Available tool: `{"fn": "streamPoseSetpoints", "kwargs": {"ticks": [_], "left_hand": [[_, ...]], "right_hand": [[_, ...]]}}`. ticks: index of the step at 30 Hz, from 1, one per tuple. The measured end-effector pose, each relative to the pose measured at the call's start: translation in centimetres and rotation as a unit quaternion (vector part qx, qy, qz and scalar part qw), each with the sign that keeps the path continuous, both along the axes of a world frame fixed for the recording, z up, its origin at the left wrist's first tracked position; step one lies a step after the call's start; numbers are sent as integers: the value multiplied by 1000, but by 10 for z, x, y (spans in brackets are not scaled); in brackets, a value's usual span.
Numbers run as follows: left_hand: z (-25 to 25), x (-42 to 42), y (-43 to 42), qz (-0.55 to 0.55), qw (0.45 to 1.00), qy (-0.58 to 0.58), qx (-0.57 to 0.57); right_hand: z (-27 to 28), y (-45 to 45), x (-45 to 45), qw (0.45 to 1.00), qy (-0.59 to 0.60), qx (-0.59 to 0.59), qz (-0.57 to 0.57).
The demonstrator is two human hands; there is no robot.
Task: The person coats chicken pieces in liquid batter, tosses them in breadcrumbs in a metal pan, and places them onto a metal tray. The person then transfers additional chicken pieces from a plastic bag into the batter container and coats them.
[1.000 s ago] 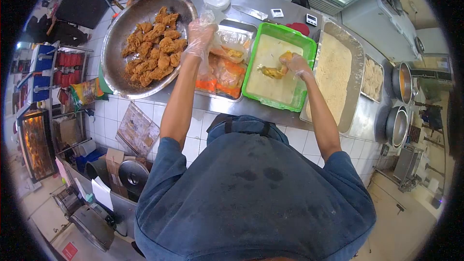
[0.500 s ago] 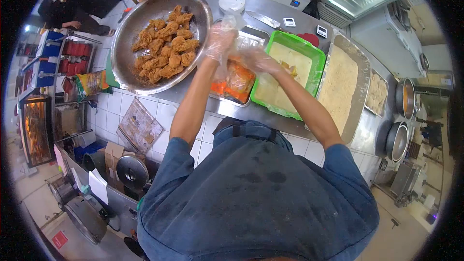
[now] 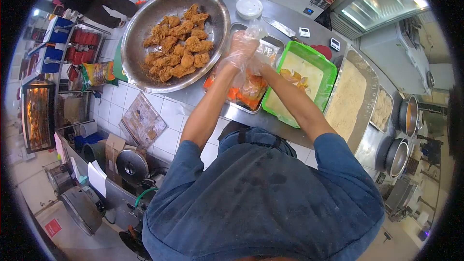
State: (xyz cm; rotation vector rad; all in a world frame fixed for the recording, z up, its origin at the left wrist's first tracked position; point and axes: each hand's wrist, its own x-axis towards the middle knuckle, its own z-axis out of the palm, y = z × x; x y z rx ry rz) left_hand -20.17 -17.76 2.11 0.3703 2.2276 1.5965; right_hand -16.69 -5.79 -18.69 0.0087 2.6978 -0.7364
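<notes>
Pinched in your left hand (image 3: 243,50) is the top of a clear bag (image 3: 256,30), upper centre of the frame; your right hand (image 3: 258,64) is reaching beside it, its grip hidden. Below, a metal tray (image 3: 244,109) is holding orange-tinted packets (image 3: 251,92). A steel bowl (image 3: 139,41) of fried pieces (image 3: 180,43) is sitting upper left, a green tub (image 3: 325,83) right of centre.

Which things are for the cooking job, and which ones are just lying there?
Probably for the job:
clear bag in the left hand
metal tray with orangey food
green tub of pale liquid
pan of pale powder
big bowl of crispy pieces

Probably just lying about:
knife
two little white gadgets
round white tub
</notes>
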Motion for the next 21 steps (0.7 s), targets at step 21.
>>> {"fn": "streamPoseSetpoints", "kwargs": {"ticks": [21], "left_hand": [[40,-3,-8,39,949,313,-13]], "right_hand": [[260,2,65,996,48,38,-70]]}}
